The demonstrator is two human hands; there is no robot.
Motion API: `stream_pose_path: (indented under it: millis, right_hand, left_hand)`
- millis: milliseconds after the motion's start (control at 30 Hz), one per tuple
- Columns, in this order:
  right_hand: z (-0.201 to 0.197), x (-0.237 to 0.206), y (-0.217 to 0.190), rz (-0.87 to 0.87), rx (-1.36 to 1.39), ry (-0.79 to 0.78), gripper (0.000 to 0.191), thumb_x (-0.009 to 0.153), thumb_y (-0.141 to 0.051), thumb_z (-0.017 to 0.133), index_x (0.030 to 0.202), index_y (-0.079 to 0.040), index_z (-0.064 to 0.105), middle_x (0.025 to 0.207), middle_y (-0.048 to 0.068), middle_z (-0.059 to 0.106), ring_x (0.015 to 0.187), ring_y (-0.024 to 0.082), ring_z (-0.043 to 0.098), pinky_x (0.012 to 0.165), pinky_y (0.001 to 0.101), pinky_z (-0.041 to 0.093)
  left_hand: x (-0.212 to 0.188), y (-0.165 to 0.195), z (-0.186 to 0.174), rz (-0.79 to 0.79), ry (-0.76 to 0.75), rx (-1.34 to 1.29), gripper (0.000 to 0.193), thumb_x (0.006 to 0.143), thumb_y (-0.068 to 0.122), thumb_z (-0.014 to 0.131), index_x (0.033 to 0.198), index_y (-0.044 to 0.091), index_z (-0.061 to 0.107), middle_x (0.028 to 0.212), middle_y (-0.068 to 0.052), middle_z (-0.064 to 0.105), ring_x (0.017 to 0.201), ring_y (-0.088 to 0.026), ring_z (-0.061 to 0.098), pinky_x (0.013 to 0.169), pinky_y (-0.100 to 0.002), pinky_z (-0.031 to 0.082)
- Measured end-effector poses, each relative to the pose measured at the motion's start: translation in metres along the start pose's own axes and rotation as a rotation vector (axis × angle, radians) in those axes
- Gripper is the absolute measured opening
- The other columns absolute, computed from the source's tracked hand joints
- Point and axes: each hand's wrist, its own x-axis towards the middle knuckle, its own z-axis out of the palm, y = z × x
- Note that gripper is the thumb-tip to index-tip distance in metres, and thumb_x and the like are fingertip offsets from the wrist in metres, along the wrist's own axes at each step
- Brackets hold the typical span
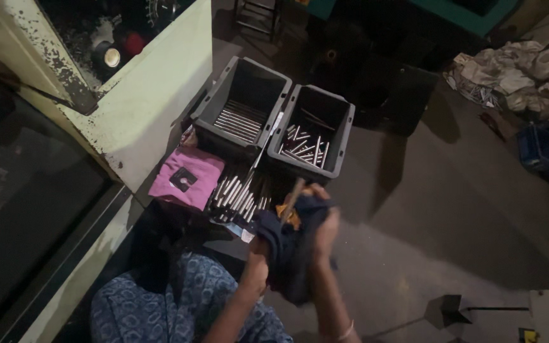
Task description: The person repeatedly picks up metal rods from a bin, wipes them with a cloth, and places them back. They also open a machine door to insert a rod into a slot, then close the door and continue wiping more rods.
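Both hands work a dark blue cloth [290,251] around a thin metal rod [293,198]: the right hand [325,225] is clamped on cloth and rod, the left hand [258,251] grips the cloth's lower folds. Ahead, the left grey bin [243,105] holds neatly stacked rods, the right grey bin [312,130] scattered ones. More rods [239,194] lie beside a pink cloth [187,178].

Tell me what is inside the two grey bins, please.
Both grey bins hold shiny metal rods: neat rows in the left one, loosely scattered in the right one. Their walls hide the near bottom edges.
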Motion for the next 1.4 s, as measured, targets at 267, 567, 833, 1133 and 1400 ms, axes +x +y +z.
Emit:
stream_pose_path:
  millis: [267,567,833,1133,1400]
  right_hand:
    - [0.003,-0.034,0.029,-0.258,-0.763,-0.265,0.045,0.108,-0.034,0.045,0.137,-0.001,0.056,0.126,0.016,0.062,0.116,0.027,0.061,0.101,0.0393,0.048]
    - [-0.009,0.032,0.006,-0.168,-0.622,-0.126,0.035,0.106,-0.024,0.052,0.124,0.000,0.070,0.103,0.015,0.071,0.083,0.018,0.064,0.076,0.0343,0.051]
    - [-0.095,-0.014,0.036,0.504,-1.049,-0.763,0.042,0.097,-0.027,0.054,0.132,-0.007,0.064,0.111,0.006,0.074,0.102,0.017,0.070,0.096,0.0324,0.056]
    - [-0.070,-0.018,0.078,0.971,-0.386,-0.166,0.028,0.100,-0.034,0.061,0.097,-0.007,0.069,0.075,0.001,0.061,0.064,0.013,0.052,0.058,0.0299,0.045]
    - [0.004,0.048,0.171,0.050,-0.749,-0.250,0.043,0.107,-0.035,0.052,0.121,0.002,0.068,0.101,0.016,0.066,0.090,0.029,0.059,0.078,0.0420,0.046]
  left_hand:
    - [-0.020,0.004,0.001,0.827,-0.131,0.792,0.049,0.083,-0.004,0.049,0.131,-0.007,0.057,0.122,-0.027,0.069,0.118,-0.040,0.066,0.104,-0.042,0.050]
    - [-0.035,-0.027,-0.012,0.922,0.014,0.887,0.044,0.085,-0.005,0.063,0.128,-0.008,0.054,0.129,-0.028,0.060,0.121,-0.043,0.059,0.102,-0.045,0.047]
    - [0.020,0.050,-0.088,0.132,0.057,-0.324,0.041,0.107,0.036,0.051,0.131,0.003,0.060,0.125,-0.015,0.061,0.110,-0.032,0.062,0.095,-0.049,0.050]
    - [0.018,0.080,-0.092,0.236,-0.141,-0.505,0.061,0.100,0.057,0.049,0.136,0.010,0.058,0.123,-0.012,0.068,0.111,-0.032,0.065,0.099,-0.051,0.051]
    - [-0.008,0.074,-0.078,0.333,0.137,-0.272,0.037,0.097,0.022,0.060,0.132,0.008,0.063,0.122,-0.009,0.066,0.109,-0.029,0.065,0.093,-0.046,0.055]
